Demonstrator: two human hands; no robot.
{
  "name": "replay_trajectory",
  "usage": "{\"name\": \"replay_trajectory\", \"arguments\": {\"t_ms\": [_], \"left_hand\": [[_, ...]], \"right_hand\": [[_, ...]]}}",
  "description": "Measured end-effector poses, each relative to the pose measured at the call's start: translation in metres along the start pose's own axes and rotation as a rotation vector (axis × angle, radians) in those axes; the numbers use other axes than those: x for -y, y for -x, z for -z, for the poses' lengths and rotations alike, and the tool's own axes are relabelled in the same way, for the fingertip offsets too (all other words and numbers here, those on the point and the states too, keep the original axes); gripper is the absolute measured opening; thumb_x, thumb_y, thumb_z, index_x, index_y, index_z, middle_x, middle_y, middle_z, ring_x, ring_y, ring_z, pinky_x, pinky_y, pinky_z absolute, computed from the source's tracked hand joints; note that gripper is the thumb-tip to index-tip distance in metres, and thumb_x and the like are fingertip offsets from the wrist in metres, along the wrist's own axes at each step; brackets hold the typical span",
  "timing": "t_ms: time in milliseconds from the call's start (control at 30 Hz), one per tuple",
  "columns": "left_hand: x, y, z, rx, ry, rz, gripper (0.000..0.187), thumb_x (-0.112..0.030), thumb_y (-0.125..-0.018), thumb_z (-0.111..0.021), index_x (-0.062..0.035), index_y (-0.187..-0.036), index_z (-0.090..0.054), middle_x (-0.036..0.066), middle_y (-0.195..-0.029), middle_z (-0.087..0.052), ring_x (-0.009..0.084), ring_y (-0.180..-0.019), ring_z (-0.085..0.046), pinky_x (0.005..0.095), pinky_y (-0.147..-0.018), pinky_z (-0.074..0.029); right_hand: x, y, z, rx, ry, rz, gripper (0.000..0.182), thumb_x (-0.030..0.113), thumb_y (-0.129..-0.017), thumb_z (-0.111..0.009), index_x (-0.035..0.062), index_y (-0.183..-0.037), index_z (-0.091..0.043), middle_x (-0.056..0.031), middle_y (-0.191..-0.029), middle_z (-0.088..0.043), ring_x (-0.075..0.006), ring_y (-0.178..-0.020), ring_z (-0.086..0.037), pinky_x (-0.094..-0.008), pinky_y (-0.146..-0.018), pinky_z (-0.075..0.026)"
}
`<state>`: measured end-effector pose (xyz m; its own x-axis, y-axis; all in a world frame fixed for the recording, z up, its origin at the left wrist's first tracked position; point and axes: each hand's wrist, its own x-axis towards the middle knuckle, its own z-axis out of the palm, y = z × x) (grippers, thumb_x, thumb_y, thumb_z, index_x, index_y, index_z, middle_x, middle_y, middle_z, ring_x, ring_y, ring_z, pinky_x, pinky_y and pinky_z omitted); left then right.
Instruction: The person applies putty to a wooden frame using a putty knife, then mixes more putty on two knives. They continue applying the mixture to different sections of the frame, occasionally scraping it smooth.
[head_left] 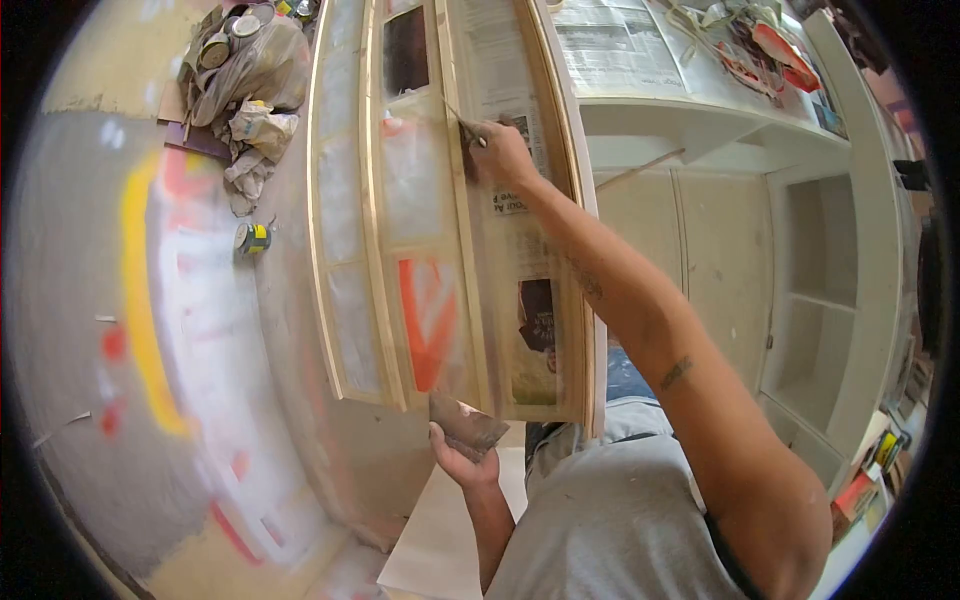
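Observation:
A wooden framed panel [372, 215] with several long strips and panes stands in front of me, newspaper and masking showing in its panes. My right hand [500, 152] is closed around a thin tool like a putty knife [466, 126], its tip right at one of the wooden strips in the upper part of the panel. Below the panel's lower edge, my left hand [465, 462] grips a flat, brownish, metal-looking plate [467, 425] with smears on it, thumb on its left side.
A small can [252, 238] stands to the left, below crumpled bags [262, 75] and more cans. The wall side [225, 300] carries spray paint. White shelving [815, 240] is at right, with newspaper [620, 50] and a pile of scraps [760, 50] above.

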<state>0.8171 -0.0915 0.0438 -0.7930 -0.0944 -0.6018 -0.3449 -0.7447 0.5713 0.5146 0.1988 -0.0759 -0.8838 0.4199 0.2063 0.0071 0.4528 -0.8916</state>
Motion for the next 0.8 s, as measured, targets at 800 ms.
{"name": "replay_trajectory", "arguments": {"t_ms": [800], "left_hand": [[0.003, 0.009, 0.001, -0.084, -0.079, 0.1, 0.035, -0.034, -0.094, -0.058, -0.0069, -0.117, -0.058, 0.005, -0.105, -0.064, 0.0193, -0.095, -0.06, 0.0335, -0.086, -0.047]], "right_hand": [[0.056, 0.142, 0.02, 0.093, -0.102, -0.106, 0.035, 0.005, -0.081, -0.057, 0.0061, -0.115, -0.063, -0.0209, -0.103, -0.065, -0.038, -0.101, -0.06, -0.046, -0.103, -0.037]]}}
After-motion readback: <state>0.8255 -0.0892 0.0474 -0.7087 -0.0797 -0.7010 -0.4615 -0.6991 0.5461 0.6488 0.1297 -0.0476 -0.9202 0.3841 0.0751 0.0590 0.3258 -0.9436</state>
